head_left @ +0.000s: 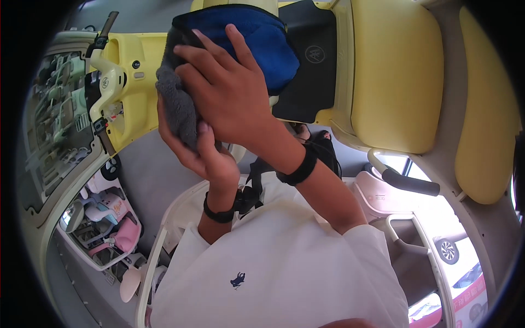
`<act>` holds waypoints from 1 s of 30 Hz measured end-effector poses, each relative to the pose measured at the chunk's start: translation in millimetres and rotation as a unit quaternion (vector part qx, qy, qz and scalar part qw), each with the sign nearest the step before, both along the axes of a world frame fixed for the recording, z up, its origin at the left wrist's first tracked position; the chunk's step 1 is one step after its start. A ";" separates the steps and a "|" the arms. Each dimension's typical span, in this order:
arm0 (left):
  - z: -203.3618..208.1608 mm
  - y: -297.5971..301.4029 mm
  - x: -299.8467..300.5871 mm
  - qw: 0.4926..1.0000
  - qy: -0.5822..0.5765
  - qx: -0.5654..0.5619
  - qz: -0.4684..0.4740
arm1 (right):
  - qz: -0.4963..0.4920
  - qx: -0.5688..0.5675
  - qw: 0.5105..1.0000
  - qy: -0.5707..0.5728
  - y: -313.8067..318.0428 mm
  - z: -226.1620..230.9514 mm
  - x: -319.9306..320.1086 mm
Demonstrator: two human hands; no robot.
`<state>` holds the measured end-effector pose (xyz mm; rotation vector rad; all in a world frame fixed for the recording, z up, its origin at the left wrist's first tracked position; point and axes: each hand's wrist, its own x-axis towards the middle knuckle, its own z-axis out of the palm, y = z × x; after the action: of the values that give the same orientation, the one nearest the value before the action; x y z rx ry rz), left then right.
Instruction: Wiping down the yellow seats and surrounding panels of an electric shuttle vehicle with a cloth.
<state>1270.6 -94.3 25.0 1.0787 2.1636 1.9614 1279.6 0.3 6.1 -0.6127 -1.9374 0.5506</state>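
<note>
A grey fluffy cloth (181,112) is between my two hands in front of me. My left hand (213,164) is below it, with fingers behind the cloth and the thumb in front. From above, my right hand (227,90) lies over the cloth, its back toward me and its fingers spread and partly bent. Its thumb is hidden. Up against the cloth is a blue fabric piece with a dark edge (279,60), partly covered by the right fingers. Whether the blue piece and the cloth are joined, I cannot tell.
Yellow bodywork with a handlebar (106,82) stands at the left beside a windshield (60,126). A black floor mat (314,82) and a yellow seat (396,76) lie to the right. An armrest (410,181) juts out near my right elbow. Small pink vehicles (117,218) stand at lower left.
</note>
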 end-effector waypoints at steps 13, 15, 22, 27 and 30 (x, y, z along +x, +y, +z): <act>12.9 -28.8 -19.5 0.925 -0.101 -0.238 -0.280 | 0.051 -0.039 0.998 0.001 11.9 -5.0 16.7; 24.8 -22.3 -18.9 0.924 -0.143 -0.216 -0.280 | 0.121 -0.042 0.992 -0.012 28.8 4.1 22.2; 40.2 25.5 -32.5 0.912 0.023 -0.285 -0.293 | 0.245 -0.044 0.969 -0.011 96.9 9.3 10.8; 35.5 84.9 -38.1 0.942 0.083 -0.226 -0.234 | 0.248 -0.051 0.967 -0.025 159.7 1.3 -4.4; 43.4 90.1 -57.0 0.937 0.062 -0.240 -0.245 | 0.266 -0.089 0.959 -0.038 177.0 4.8 -13.1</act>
<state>1213.5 -4.2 68.4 1.4780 2.0007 1.1109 1266.5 177.3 10.9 -0.2118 -2.1444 1.0598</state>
